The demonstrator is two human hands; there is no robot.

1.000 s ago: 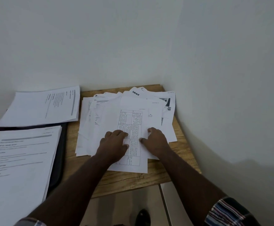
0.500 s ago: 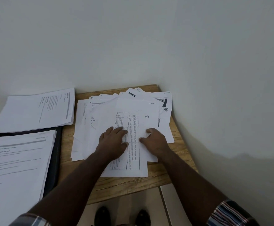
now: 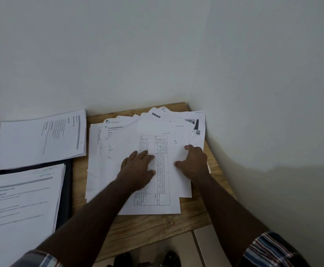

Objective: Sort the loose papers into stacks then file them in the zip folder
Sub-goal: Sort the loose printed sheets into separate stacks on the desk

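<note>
The left hand [image 3: 138, 168] lies flat on the top sheet [image 3: 157, 189] of the loose papers [image 3: 103, 170]. Its fingers are straight and a little spread, and they press down on the printed table on that sheet. It does not curl round anything. The right hand [image 3: 193, 164] rests on the right side of the same pile. Its fingers point to the upper left of the frame and touch the paper, and the thumb sticks out to the left. I cannot tell if it pinches an edge or only presses.

The top sheet sits in the middle of the frame on the wooden table [image 3: 157, 228]. Its long side runs from the bottom of the frame up toward the wall [image 3: 157, 54]. The papers under it fan out behind it and to the left.

Both arms come in from the bottom of the frame and reach up toward the pile. A striped sleeve [image 3: 272, 249] shows at the lower right.

At the left lie two neat stacks, one stack [image 3: 37, 139] higher up and a second stack [image 3: 18, 205] lower down, on the dark zip folder [image 3: 66, 199].
</note>
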